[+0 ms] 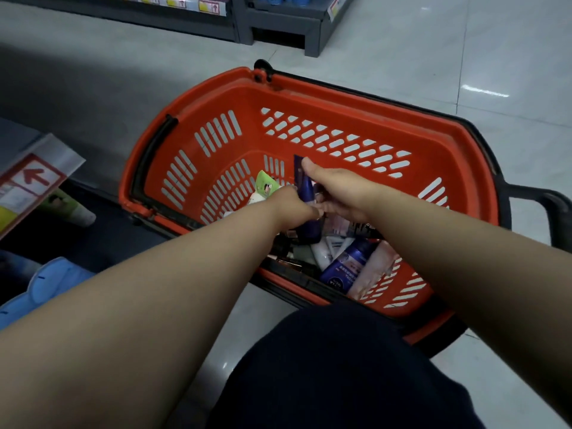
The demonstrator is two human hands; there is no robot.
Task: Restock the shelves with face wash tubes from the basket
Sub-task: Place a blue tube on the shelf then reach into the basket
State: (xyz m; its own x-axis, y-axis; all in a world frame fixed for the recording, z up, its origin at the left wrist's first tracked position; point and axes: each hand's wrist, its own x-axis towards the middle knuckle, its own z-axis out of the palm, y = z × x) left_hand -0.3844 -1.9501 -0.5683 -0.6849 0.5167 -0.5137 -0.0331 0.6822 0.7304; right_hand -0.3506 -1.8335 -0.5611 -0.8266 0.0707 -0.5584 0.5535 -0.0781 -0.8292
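An orange basket (309, 97) stands on the floor in front of me. Both my hands reach into it. My right hand (337, 190) grips a dark blue tube (301, 178), with the thumb laid along its upper end. My left hand (294, 209) is beside it, low in the basket, its fingers hidden behind the tube; what it holds cannot be told. A green and white tube (264, 188) lies just left of my left hand. More tubes, among them a blue one (346, 264) and a pale pink one (374, 270), lie at the near end.
A low shelf edge with a red-arrow price label (31, 178) sits at my left, a green tube (72, 209) under it. Grey shelf bases (278, 23) stand across the tiled floor. The basket's black handle (544, 205) sticks out at the right. My dark-clothed knee (334, 366) is below.
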